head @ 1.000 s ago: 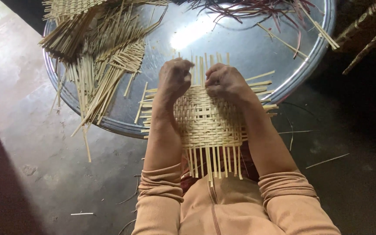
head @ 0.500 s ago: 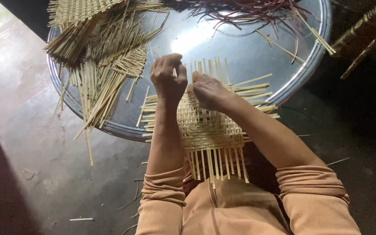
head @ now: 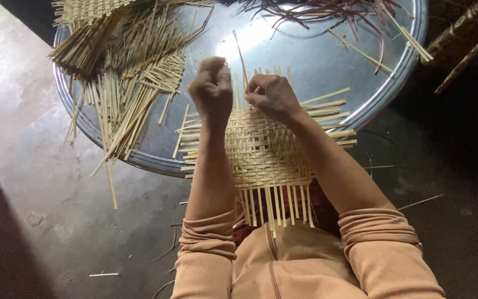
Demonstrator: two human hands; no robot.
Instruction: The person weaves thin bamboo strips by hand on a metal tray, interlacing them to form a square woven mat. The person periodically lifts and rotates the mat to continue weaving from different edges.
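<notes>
one round metal tray point(head: 327, 61). one woven mat point(head: 264, 149) of pale strips, half made. two hands: one left hand point(head: 212, 91), one right hand point(head: 272, 97). one pile of loose pale strips point(head: 123, 72), too many to count. one bunch of dark reddish strips point(head: 327, 11). some few strips on the floor point(head: 29, 182), maybe five.

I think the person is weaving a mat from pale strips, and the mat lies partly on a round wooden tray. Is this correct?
Not quite. The tray is shiny metal, not wood; the head view shows light reflecting off it. The rest holds: both hands, left hand and right hand, work at the far edge of the woven mat of pale strips, which lies partly on the round tray.
</notes>
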